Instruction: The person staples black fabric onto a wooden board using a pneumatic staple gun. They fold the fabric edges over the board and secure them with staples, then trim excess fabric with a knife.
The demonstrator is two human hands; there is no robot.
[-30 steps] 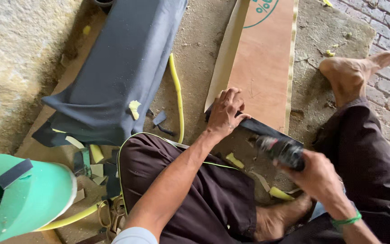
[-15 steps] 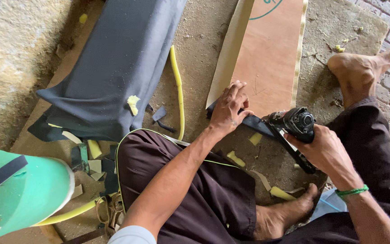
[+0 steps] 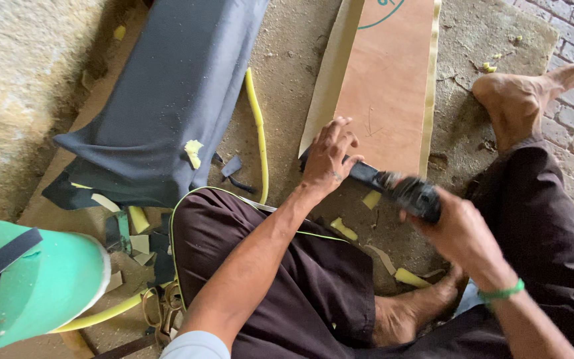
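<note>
I sit on the floor with a long plywood board (image 3: 390, 86) in front of me. My left hand (image 3: 330, 156) presses on the board's near corner, its fingers curled over the front end of a black hand tool (image 3: 410, 193). My right hand (image 3: 463, 239) grips the rear of that tool, just right of the board's near edge. The tool lies at a slant between the two hands, its round head blurred. A green band circles my right wrist.
A long piece covered in grey fabric (image 3: 174, 93) lies to the left, with a yellow cord (image 3: 257, 126) beside it. Green foam (image 3: 34, 286) fills the lower left. Scissors (image 3: 164, 302) and yellow foam scraps (image 3: 343, 229) lie by my knees. A brick floor is on the right.
My right hand has swung the tool up and then slightly back toward the board's corner. My left hand has stayed on the corner.
</note>
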